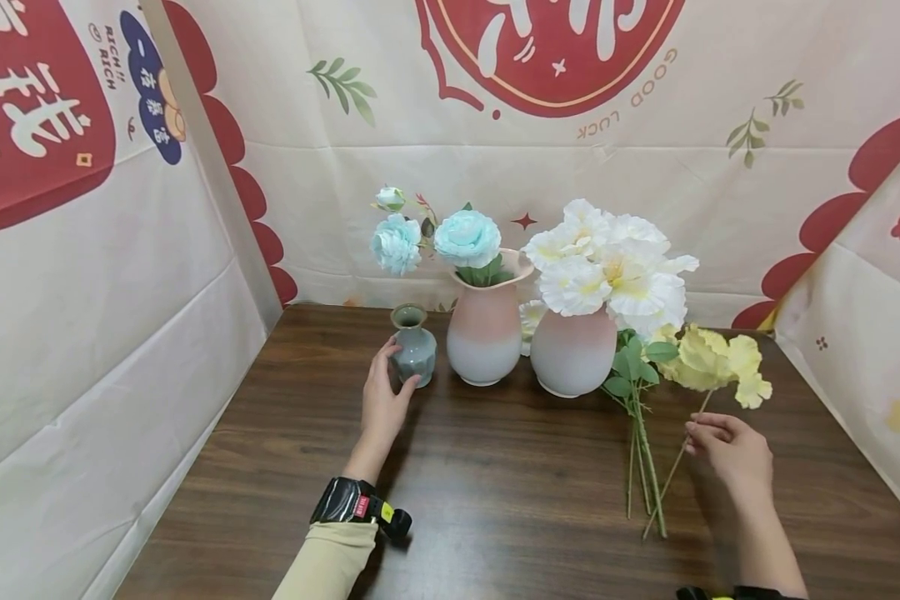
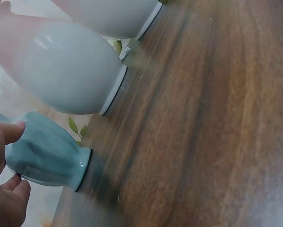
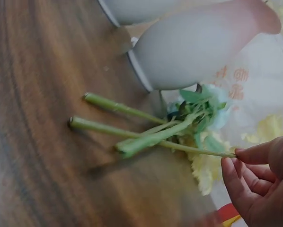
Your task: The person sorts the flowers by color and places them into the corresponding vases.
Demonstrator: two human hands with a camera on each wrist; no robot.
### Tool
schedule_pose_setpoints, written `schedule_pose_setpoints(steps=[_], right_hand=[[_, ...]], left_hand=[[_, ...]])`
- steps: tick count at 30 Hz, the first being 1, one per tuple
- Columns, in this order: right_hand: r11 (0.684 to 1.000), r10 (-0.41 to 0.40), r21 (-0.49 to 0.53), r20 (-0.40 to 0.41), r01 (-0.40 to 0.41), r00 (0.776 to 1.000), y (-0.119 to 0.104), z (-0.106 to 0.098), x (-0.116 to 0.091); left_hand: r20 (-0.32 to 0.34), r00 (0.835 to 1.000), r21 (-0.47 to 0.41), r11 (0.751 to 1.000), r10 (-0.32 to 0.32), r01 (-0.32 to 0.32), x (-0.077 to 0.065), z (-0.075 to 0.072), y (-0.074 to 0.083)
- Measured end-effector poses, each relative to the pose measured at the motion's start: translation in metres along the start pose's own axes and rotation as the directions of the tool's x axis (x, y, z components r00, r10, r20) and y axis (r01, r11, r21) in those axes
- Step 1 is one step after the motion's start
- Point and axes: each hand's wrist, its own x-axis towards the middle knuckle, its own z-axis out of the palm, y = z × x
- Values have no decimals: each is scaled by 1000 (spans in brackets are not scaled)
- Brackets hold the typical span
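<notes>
The thin stem of the yellow flower (image 1: 712, 360) is pinched by the right hand (image 1: 729, 457), its lower end hidden among green stems (image 1: 642, 467). The small teal vase (image 1: 412, 345) is gripped by the left hand (image 1: 385, 397) on the table (image 1: 495, 500). "GOOD LUCK" is read on the backdrop (image 1: 630, 92).

**Even light, sharp head view, blurred wrist views**

Soft, bright light fills the head view, with only faint shadows under the vases (image 1: 486, 333) and a dull sheen on the counter (image 1: 510, 467). Its edges bow outward. Both wrist views are smeared, the wood grain streaked; white highlights glare on the nearest vase (image 2: 61, 66).
</notes>
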Motion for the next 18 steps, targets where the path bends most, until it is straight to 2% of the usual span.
schedule_pose_setpoints(steps=[5, 8, 14, 16, 18], right_hand=[[994, -106, -1, -123, 107, 987, -20, -1, -6], [991, -134, -20, -192, 132, 972, -34, -2, -9], [978, -164, 70, -323, 196, 932, -62, -1, -20], [966, -197, 88, -352, 243, 915, -70, -1, -25], [942, -226, 151, -372, 299, 900, -78, -1, -29]], left_hand=[[-1, 1000, 10, 1000, 4, -4, 0, -1, -1], [-1, 1000, 21, 1000, 3, -3, 1, -1, -3], [-40, 999, 47, 999, -8, 10, 5, 1, -2], [-68, 997, 60, 998, -21, 26, 7, 2, -1], [-95, 995, 74, 996, -35, 42, 9, 4, -1]])
